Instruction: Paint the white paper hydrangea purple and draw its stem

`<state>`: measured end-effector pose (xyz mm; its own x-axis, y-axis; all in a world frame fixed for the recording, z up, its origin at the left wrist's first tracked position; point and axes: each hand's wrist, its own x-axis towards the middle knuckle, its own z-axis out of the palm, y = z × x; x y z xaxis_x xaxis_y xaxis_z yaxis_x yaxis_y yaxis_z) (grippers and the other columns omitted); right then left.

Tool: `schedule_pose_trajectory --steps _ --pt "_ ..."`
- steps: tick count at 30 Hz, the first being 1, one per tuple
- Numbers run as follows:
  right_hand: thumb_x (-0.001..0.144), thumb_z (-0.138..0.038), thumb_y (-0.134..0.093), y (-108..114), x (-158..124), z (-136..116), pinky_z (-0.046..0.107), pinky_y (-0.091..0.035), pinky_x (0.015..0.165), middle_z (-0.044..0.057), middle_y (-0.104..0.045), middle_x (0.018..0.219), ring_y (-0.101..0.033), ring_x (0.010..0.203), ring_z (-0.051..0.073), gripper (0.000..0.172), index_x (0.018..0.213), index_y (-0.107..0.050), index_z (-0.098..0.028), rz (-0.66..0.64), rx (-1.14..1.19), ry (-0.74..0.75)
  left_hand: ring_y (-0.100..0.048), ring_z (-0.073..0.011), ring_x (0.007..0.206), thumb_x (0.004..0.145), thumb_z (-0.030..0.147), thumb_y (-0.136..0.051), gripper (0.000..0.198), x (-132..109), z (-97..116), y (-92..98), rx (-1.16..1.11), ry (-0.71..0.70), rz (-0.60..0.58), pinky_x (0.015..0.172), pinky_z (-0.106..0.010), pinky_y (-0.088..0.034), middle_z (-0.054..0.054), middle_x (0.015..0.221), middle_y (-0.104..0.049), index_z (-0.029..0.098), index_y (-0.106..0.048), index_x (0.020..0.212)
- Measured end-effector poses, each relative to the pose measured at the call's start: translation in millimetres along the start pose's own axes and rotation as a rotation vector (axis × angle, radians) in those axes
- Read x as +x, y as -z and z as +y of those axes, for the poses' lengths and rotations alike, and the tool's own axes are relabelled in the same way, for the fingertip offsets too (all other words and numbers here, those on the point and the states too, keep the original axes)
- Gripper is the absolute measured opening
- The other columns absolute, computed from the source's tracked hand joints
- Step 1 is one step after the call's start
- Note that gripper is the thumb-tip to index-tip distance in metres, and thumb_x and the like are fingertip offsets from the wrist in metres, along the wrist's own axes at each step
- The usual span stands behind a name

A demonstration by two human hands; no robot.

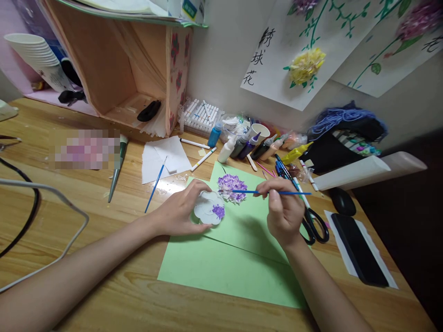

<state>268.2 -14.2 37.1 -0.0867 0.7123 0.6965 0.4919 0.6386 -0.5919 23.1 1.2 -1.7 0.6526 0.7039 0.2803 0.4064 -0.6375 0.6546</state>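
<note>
My left hand [185,205] grips the white flower-shaped paint palette [204,210] by its edge, thumb and fingers on opposite sides. Purple paint [218,211] lies in its right part. Between the fingertips of my right hand [282,207] is a thin blue paintbrush [266,192], held nearly level. Its tip points left, over the edge of a purple and white paper flower [235,186]; I cannot tell if it touches. Beneath these lie green paper sheets [214,265]. Black-handled scissors [316,226] rest partly behind my right wrist.
Paint bottles [249,146] and a box of markers [202,115] line the wall side. A second paintbrush [155,184] lies beside white paper [164,157] at left. To the right are a phone [360,249] and a mouse [343,201]. A cable [78,207] crosses the left side.
</note>
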Motion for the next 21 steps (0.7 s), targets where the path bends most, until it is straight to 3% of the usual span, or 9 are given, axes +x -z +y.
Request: schedule_pose_trajectory --steps 7,21 --pt "0.085 -0.007 -0.045 -3.3 1.5 -0.4 0.033 -0.045 0.064 0.0 -0.058 0.071 -0.056 0.069 0.018 0.018 0.086 -0.053 -0.023 -0.16 -0.231 0.179 -0.056 -0.029 0.109 0.076 0.042 -0.07 0.064 -0.7 0.3 -0.4 0.008 0.005 -0.005 0.087 -0.044 -0.052 -0.01 0.118 -0.049 0.023 -0.031 0.123" --pt "0.079 -0.001 -0.046 -1.7 4.3 -6.1 0.032 -0.046 0.061 0.001 -0.058 0.07 -0.055 0.067 0.018 0.024 0.089 -0.052 -0.022 -0.144 -0.291 0.328 -0.057 -0.0289 0.107 0.076 0.043 -0.07 0.064 -1.1 0.6 -1.2 0.003 0.017 -0.009 0.085 -0.044 -0.053 -0.01 0.118 -0.049 0.024 -0.031 0.123"
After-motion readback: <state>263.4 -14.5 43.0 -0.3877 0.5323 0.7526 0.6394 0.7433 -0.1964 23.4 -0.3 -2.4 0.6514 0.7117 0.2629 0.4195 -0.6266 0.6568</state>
